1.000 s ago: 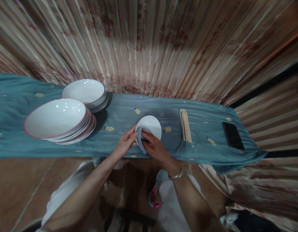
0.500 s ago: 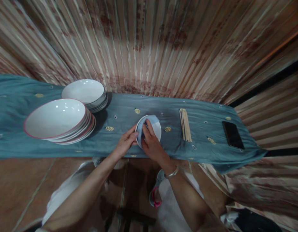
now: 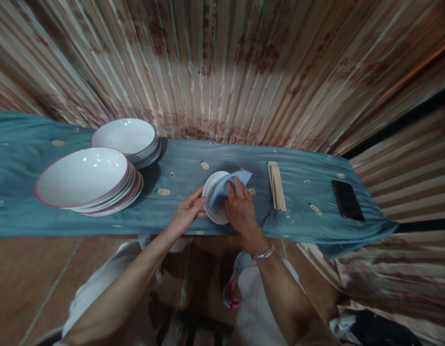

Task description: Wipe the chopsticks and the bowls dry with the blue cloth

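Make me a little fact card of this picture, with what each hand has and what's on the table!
Left hand: holding the edge of a small white bowl
Right hand: on a blue cloth, partly inside the bowl
Wrist: silver bracelet, right arm
Left side: two piles of bowls; the front pile has a pink top rim, the back pile sits behind it
Right side: chopsticks, then a black phone
Table cover: blue-green cover with yellow pictures
Behind: patterned curtain

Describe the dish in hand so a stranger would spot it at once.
On the teal tablecloth, look between the stacked dishes and the thin sticks. There the left hand holds a small white dish, the right hand a blue cloth over it. It is far smaller than the stacked dishes.
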Demonstrator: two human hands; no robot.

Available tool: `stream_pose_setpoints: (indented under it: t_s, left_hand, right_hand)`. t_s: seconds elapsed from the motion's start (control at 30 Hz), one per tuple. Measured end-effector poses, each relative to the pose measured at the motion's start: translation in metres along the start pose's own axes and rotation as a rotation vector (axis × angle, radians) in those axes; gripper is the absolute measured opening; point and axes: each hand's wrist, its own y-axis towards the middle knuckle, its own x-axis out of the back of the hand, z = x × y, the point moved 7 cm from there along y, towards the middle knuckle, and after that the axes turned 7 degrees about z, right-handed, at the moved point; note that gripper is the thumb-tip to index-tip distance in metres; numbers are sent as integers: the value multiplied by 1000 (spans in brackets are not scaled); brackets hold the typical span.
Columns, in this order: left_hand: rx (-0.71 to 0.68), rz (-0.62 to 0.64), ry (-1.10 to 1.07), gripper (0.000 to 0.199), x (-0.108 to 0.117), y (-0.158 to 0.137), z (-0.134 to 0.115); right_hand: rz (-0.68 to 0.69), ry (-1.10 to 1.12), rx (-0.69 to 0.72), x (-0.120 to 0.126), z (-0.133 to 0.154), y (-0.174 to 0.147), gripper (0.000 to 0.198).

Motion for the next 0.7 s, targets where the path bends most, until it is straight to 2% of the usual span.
stream_pose_setpoints:
  t_s: [0.23,0.43,0.53,0.7]
  left_hand:
    - [2,-17,-15,73,-1,-1,-3]
    - [-10,-17,-42,77,-2,0,-3]
    - [-8,-3,-60,81,-4,0,-4]
    - [-3,-15,-58,80,-3,-2,-4]
  right_hand:
    - [143,-53,-63,9,-13,-10,28]
    - [268,-6,-30,8,-15,-22,20]
    - [343,120,-17,8,-13,-28,20]
    - [445,466,53,9,-3,-32,19]
